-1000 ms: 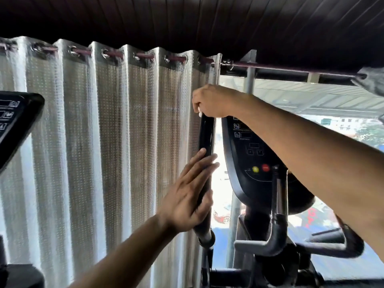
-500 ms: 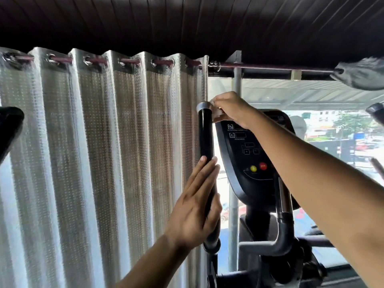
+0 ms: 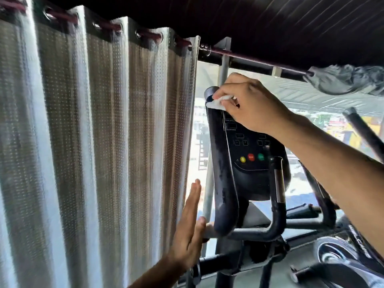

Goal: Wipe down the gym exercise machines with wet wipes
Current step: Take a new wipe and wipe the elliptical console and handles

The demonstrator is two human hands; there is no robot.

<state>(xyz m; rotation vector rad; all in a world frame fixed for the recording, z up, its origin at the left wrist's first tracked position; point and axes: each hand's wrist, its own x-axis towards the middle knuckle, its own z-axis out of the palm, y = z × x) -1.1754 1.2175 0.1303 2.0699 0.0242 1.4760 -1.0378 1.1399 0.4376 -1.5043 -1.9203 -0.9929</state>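
Two hands: right hand (image 3: 252,104) pinching wipe (image 3: 218,101), left hand (image 3: 190,231) flat.

Grommeted curtain (image 3: 93,142) (rod (image 3: 249,59) above)

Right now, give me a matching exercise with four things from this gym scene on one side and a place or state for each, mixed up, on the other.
Things:
1. white wet wipe
2. left hand
3. round red button
4. silvery perforated curtain

States or places:
A. flat, fingers straight
B. hanging from a rod by eyelets
C. between a yellow and a green button on the console
D. pinched at the top of the black handlebar

Pairs: 1-D, 2-A, 3-C, 4-B
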